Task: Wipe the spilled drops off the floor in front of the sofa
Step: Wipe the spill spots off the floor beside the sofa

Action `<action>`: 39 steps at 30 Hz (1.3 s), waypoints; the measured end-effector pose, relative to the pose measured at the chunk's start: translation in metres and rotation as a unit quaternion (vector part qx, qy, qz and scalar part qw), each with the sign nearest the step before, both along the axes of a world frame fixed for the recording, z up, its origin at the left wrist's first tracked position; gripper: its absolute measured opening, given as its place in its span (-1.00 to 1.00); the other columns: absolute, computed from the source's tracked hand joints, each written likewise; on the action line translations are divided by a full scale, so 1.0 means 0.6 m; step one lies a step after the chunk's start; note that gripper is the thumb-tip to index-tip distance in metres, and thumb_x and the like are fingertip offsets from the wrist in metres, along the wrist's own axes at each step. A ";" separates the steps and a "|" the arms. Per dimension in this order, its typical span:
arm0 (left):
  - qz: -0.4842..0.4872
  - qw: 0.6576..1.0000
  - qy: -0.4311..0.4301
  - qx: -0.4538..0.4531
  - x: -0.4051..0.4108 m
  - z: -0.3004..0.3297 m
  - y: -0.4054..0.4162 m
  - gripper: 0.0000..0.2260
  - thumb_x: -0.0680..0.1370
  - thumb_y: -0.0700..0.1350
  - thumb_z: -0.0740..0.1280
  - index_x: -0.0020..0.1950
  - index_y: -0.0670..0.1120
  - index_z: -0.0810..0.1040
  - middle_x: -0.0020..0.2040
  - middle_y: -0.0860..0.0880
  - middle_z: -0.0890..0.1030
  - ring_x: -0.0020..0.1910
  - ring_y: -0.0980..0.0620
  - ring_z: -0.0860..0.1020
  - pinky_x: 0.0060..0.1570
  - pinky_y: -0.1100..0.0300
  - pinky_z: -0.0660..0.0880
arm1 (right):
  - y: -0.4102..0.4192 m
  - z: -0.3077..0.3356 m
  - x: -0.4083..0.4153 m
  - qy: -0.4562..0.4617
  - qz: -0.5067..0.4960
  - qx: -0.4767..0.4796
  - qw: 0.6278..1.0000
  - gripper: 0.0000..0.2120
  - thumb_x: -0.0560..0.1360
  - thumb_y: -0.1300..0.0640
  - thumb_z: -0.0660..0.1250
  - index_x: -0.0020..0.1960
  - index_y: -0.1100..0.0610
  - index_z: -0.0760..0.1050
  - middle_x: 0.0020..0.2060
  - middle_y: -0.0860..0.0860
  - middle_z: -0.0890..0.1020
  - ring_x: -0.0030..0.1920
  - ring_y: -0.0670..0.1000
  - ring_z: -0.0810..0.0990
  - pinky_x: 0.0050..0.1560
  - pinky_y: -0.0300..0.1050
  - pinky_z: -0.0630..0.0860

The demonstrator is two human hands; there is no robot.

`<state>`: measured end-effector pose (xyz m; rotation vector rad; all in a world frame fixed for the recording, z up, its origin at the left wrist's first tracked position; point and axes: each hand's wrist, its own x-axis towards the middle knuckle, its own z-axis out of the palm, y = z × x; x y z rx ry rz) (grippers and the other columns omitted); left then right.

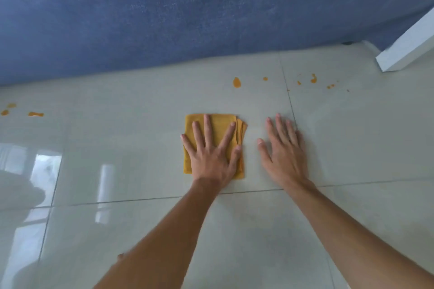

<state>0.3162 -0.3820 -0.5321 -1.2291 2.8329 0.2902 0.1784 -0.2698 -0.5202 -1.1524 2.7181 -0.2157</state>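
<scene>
A folded yellow cloth (pixel 220 124) lies flat on the pale tiled floor (pixel 141 148). My left hand (pixel 212 152) presses down on it with fingers spread. My right hand (pixel 283 150) rests flat on the bare tile just right of the cloth, fingers apart, holding nothing. Orange drops dot the floor near the blue sofa (pixel 187 12): a large drop (pixel 236 82) beyond the cloth, a small one (pixel 265 78), a scatter at the right (pixel 313 78), and several at the far left (pixel 35 114).
The sofa's base runs across the top of the view, with a small dark foot (pixel 347 43) at its right end. A white furniture leg or board (pixel 406 47) slants in at the upper right. The glossy tiles reflect a window at the left.
</scene>
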 end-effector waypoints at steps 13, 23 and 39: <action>0.078 0.997 -0.029 -0.002 -0.077 -0.008 -0.169 -0.44 0.54 0.38 -0.16 0.55 0.36 -0.12 0.63 -0.15 -0.16 0.58 -0.33 -0.14 0.40 -0.47 -0.17 | 0.036 -0.037 -0.033 0.072 -0.048 0.015 0.996 -0.37 0.59 -0.18 -0.02 0.60 0.05 0.11 0.59 0.04 0.14 0.59 0.18 0.08 0.50 0.40 -0.04; 0.042 0.999 -0.017 0.005 -0.236 -0.013 -0.204 -0.44 0.54 0.36 -0.19 0.56 0.33 -0.08 0.63 -0.14 -0.16 0.58 -0.33 -0.15 0.39 -0.48 -0.21 | 0.035 -0.048 -0.042 0.075 -0.051 -0.042 0.995 -0.38 0.58 -0.18 0.01 0.58 0.06 0.18 0.58 0.03 0.19 0.58 0.15 0.11 0.52 0.37 -0.06; -0.046 0.999 -0.011 -0.009 -0.081 0.001 0.051 -0.45 0.57 0.35 -0.07 0.56 0.33 -0.04 0.63 -0.18 -0.07 0.58 -0.36 -0.06 0.41 -0.46 -0.11 | 0.102 -0.033 -0.084 0.050 -0.101 0.008 0.994 -0.37 0.58 -0.17 -0.05 0.59 0.07 0.12 0.59 0.08 0.15 0.59 0.15 0.07 0.53 0.32 -0.05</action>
